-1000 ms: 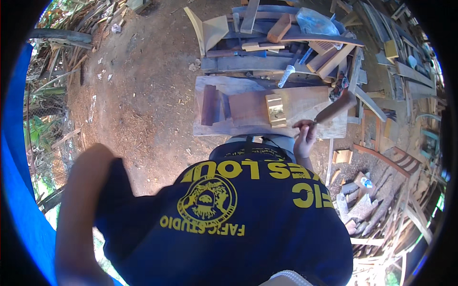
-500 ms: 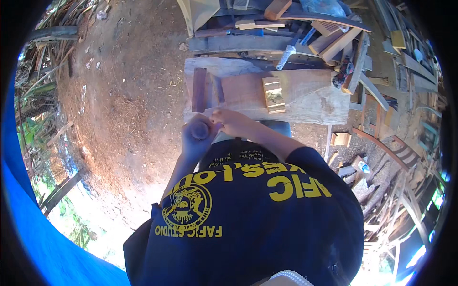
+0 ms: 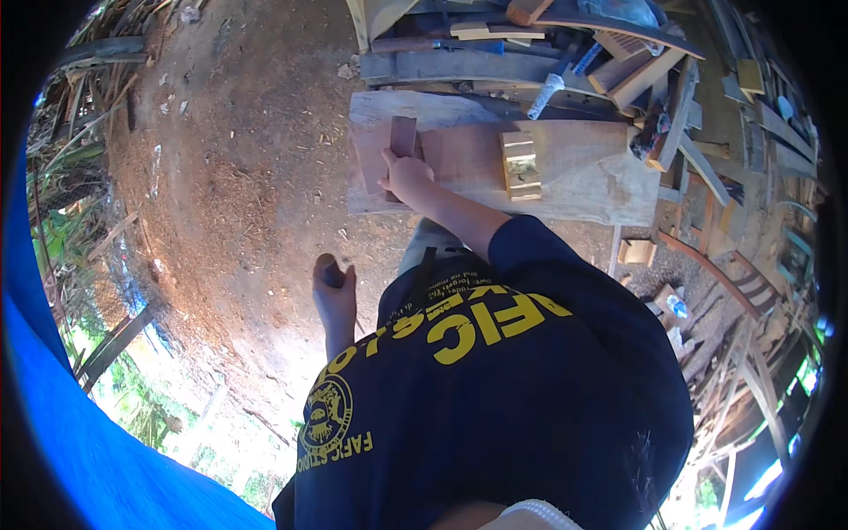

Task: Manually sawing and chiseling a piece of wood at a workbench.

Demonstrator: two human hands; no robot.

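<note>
My right hand point(image 3: 409, 179) reaches over the left end of a broad wooden board point(image 3: 601, 168) and has its fingers closed around a short reddish-brown wood block point(image 3: 403, 132). The block's far end sticks out beyond the fingers; its near part is hidden by the hand. My left hand point(image 3: 337, 299) is off the board, low and nearer my body, curled around a dark rounded object point(image 3: 329, 269); its kind cannot be made out. A pale wooden piece with a frame-like edge point(image 3: 521, 166) lies across the board, right of my right hand.
Beyond the board lie stacked planks point(image 3: 477, 66), a blue-handled tool point(image 3: 468, 44) and a pale-wrapped handle point(image 3: 545, 95). Offcuts pile up at the far right. A small wooden block point(image 3: 636, 252) sits on the ground right of me. Dirt and shavings cover the ground point(image 3: 238, 177) at left.
My hands, together before, are now apart. The right went forward onto the reddish-brown block, which now sits farther right and away. The left dropped back toward my body with the dark object.
</note>
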